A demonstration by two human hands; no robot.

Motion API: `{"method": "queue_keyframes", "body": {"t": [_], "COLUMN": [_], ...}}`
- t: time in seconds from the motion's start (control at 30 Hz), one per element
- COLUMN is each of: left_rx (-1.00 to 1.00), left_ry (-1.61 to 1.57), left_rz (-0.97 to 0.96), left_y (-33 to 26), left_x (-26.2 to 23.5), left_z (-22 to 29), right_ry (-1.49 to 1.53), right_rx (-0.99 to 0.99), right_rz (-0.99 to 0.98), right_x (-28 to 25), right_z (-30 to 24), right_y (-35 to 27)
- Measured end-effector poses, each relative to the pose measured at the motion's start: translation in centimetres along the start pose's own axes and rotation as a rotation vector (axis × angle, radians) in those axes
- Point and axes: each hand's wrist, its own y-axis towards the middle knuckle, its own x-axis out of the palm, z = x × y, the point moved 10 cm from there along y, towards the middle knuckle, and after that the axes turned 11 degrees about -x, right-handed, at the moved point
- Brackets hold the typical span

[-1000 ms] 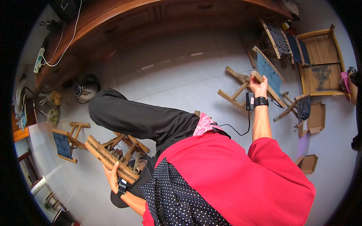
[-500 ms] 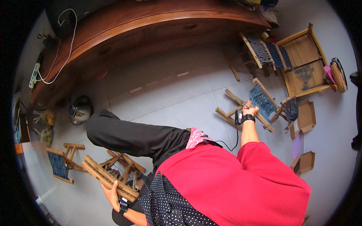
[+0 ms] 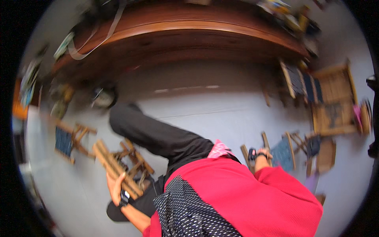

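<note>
- The left hand (image 3: pixel 114 187) has its fingers clamped on the near end of a pair of wooden bars (image 3: pixel 109 158), thumb on top; the bars slant above the left part of the floor (image 3: pixel 213 114).
- Crossed wooden legs (image 3: pixel 136 160) show just beside the bars, next to the person's bent leg (image 3: pixel 154 126).
- The right hand (image 3: pixel 266 151) is at a blue-seated stool (image 3: pixel 282 153) toward the floor's right edge; blur hides whether its fingers are clamped on the wood or merely touching.
- Another blue woven stool (image 3: pixel 64 141) stands near the floor's left edge.
- A red-brown cabinet (image 3: pixel 177 43) lines the floor's far edge.
- At its far right corner is a yellowish wooden frame (image 3: pixel 340 114), with an open cardboard box (image 3: pixel 327 157) nearer.
</note>
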Motion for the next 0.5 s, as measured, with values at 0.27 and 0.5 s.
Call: {"method": "queue_keyframes", "body": {"t": [0.27, 0.5], "left_rx": [0.009, -0.183], "left_ry": [0.261, 0.533], "left_rz": [0.248, 0.338], "left_y": [-0.3, -0.6], "left_x": [-4.1, -6.2], "left_z": [-0.4, -1.6], "right_ry": [-0.570, -0.626], "right_rx": [-0.302, -0.340], "right_rz": [-1.538, -2.535], "right_x": [11.1, 0.5], "right_z": [10.8, 14.0], "right_y": [-32.7, -75.3]}}
